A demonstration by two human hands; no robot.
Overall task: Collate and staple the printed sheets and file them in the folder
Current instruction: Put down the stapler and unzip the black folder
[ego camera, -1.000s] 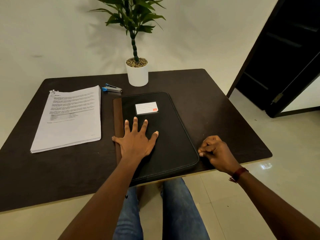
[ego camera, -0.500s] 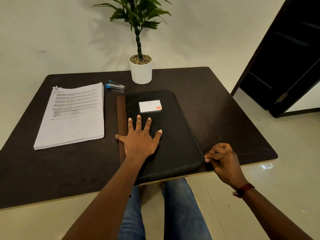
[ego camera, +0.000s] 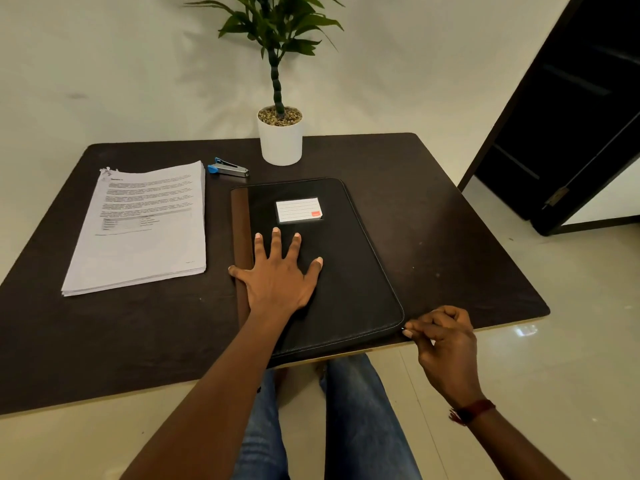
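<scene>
The folder [ego camera: 349,271] is lying shut in the middle of the table [ego camera: 104,341], and it is being pressed flat by the left hand [ego camera: 277,278], whose fingers are spread straight on the cover with the thumb on the brown spine strip. The right hand [ego camera: 446,337] is being held curled at the folder's near right corner, its fingertips [ego camera: 408,332] pinched on something small and dark there. That is being judged as a zip pull, though it is too small to be sure.

The sheets [ego camera: 145,237] are lying as one squared stack to the left of the folder, apart from it. Something small is showing at their far left corner, and whether it is a staple cannot be told. The stapler [ego camera: 228,168] is lying beyond the stack, untouched. By this lie, collating is being taken as done, opening the folder as the step in hand, and filing as left to do.

The folder's near edge is lying at the table's near edge, perhaps slightly over it, so a pull toward the body is being judged risky. Bare table is lying to the right of the folder for the cover or the zip hand to travel. To the left the stack is near the spine, and the pot [ego camera: 280,143] is standing just beyond the far edge, so room is being limited there
</scene>
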